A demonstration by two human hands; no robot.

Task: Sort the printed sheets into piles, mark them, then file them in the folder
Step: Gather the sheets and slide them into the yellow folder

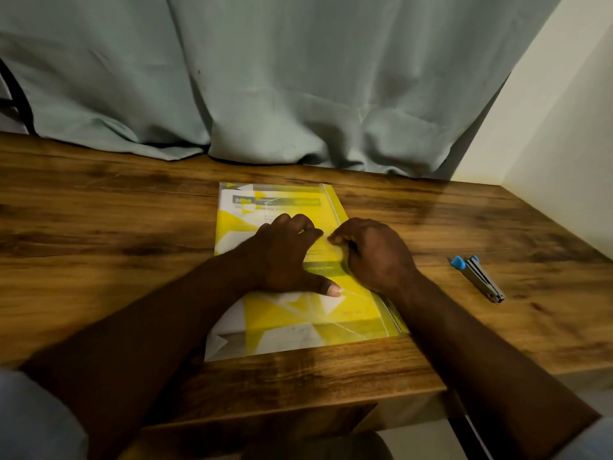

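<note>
Our left hand sits on the yellow folder, which lies mid-table right in front of us. The fingers are bent with the tips pressing down on the cover and the thumb is stretched out flat; it isn't gripping anything. The printed sheets are inside, showing through the plastic, with white corners poking out at the near left. Our right hand rests on the folder's right side, fingers curled in tight and thumb tip against the forefinger. Honestly, we can't tell if it's pinching the cover. Further right, well apart, lies a blue-and-grey stapler. A grey-green curtain hangs behind.
</note>
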